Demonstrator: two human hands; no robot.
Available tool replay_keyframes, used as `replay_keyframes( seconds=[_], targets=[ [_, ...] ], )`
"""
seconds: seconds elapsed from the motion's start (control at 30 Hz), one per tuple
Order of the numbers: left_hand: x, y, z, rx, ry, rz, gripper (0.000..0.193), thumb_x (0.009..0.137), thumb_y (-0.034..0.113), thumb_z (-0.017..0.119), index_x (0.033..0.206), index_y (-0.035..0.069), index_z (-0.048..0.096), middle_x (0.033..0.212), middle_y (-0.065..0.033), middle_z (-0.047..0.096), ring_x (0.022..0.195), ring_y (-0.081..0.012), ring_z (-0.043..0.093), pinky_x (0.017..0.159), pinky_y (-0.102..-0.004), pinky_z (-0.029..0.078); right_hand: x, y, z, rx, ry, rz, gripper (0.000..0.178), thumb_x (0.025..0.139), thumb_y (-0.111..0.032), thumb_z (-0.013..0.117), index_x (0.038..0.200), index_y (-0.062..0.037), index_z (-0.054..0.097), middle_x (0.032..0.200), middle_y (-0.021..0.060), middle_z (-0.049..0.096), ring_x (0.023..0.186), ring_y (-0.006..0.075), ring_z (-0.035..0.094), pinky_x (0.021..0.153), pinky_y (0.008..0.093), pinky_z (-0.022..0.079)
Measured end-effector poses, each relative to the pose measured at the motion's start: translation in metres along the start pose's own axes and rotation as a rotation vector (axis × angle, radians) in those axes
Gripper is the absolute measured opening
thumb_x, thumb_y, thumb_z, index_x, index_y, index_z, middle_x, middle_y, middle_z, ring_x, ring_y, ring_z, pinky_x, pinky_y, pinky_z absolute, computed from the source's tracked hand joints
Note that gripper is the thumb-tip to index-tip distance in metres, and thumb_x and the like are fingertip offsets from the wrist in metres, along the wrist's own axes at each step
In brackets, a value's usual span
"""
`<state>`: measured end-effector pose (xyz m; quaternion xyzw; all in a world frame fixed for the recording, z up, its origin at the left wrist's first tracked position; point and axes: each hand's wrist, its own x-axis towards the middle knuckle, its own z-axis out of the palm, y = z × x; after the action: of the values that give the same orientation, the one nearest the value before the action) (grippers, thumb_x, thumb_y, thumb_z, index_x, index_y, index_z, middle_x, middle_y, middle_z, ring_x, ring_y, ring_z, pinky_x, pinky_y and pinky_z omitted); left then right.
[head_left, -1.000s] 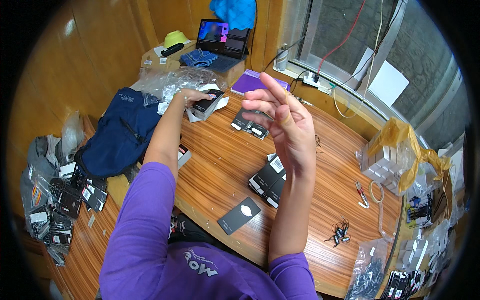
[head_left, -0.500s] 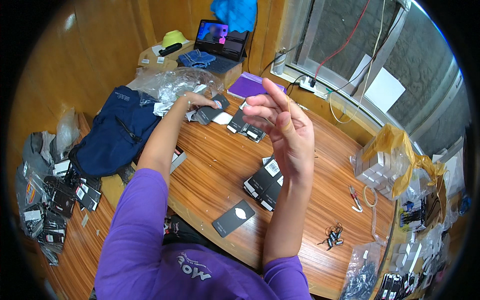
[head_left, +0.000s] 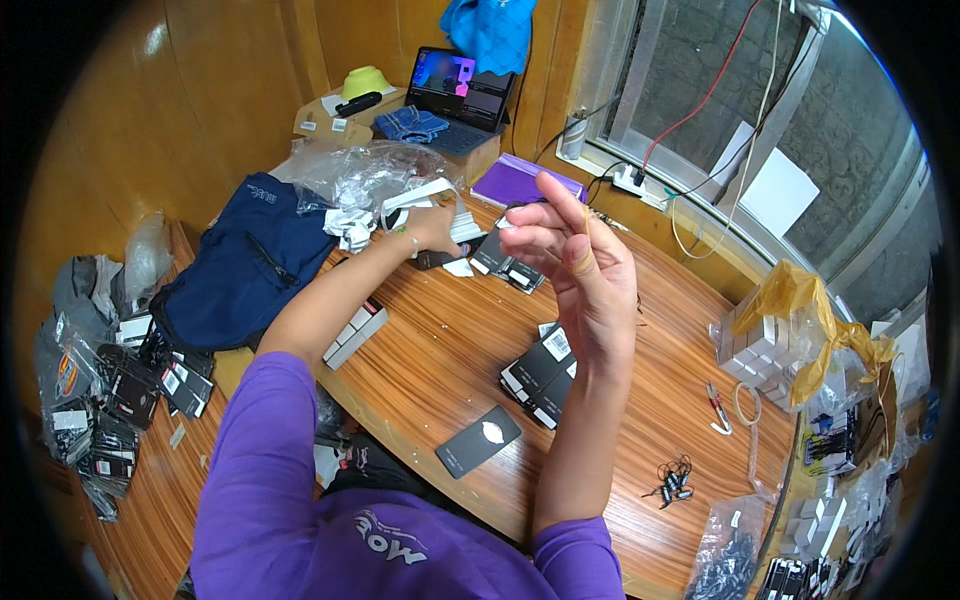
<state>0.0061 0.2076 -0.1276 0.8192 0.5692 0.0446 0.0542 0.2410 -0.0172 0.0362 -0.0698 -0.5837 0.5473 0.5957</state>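
My left hand reaches to the back of the table, its back toward me and its fingers mostly hidden. It is over a dark card, beside white paper strips; whether it grips anything does not show. Raised over the middle of the table, my right hand has its fingers apart and a thin yellowish band round it. Below it lies a stack of black cards, partly hidden by my forearm. One black card with a white oval rests alone near the front edge. More black cards lie behind, between my hands.
A navy bag and clear plastic stand left. Behind are a laptop and purple folder. To the right are small white boxes, pliers and a small dark corded bundle.
My left hand has moved off the black card with an oval that it held and turned palm down, near white strips now in view. My right hand keeps its raised pose. The view has shifted slightly.
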Motion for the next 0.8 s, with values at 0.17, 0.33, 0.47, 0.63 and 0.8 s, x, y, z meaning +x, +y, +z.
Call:
replay_keyframes(
  seconds=[0.17,0.33,0.47,0.63,0.8],
  targets=[
    [-0.001,-0.023,0.014,-0.072,-0.028,0.042,0.077,0.057,0.045,0.071,0.108,-0.005,0.044,0.095,-0.0215,0.060,0.091,-0.0334,0.058,0.078,-0.0385,0.045,-0.001,0.000,0.002,-0.019,-0.006,0.003,0.058,0.086,-0.034,0.053,0.125,0.0067,0.039,0.106,0.0165,0.057,0.093,0.0218,0.060,0.082,0.0345,0.048],
    [-0.011,-0.014,0.026,-0.054,0.006,0.066,0.073,0.061,0.039,0.072,0.108,-0.006,0.039,0.100,-0.0268,0.056,0.095,-0.0411,0.053,0.081,-0.0399,0.045,0.000,0.003,0.001,-0.019,0.005,0.007,0.056,0.089,-0.037,0.047,0.124,0.0067,0.040,0.105,0.0164,0.058,0.093,0.0213,0.060,0.082,0.0330,0.048],
    [-0.034,0.000,0.000,-0.236,0.058,0.031,0.074,0.062,0.041,0.071,0.107,-0.006,0.037,0.100,-0.0302,0.054,0.098,-0.0404,0.053,0.082,-0.0406,0.044,0.000,0.000,0.003,0.008,0.100,0.008,0.054,0.092,-0.037,0.039,0.126,0.0059,0.038,0.101,0.0165,0.060,0.080,0.0176,0.062,0.077,0.0300,0.049],
    [-0.096,0.040,-0.048,-0.853,0.285,0.077,0.066,0.072,0.034,0.071,0.113,-0.003,0.034,0.108,-0.0195,0.051,0.097,-0.0221,0.053,0.083,-0.0293,0.044,0.001,0.000,0.002,-0.232,0.202,0.011,0.054,0.094,-0.031,0.039,0.137,-0.0033,0.020,0.100,0.0172,0.060,0.064,0.0118,0.060,0.069,0.0266,0.051],
    [-0.150,0.111,-0.030,-1.260,0.353,0.110,0.064,0.071,0.008,0.072,0.119,0.002,0.029,0.115,-0.0107,0.047,0.107,-0.0171,0.047,0.093,-0.0298,0.039,0.008,0.042,-0.007,-1.027,0.090,-0.195,0.057,0.093,-0.027,0.041,0.139,-0.0071,0.016,0.141,0.0165,0.025,0.127,0.0231,0.031,0.103,0.0391,0.026]
  ],
)
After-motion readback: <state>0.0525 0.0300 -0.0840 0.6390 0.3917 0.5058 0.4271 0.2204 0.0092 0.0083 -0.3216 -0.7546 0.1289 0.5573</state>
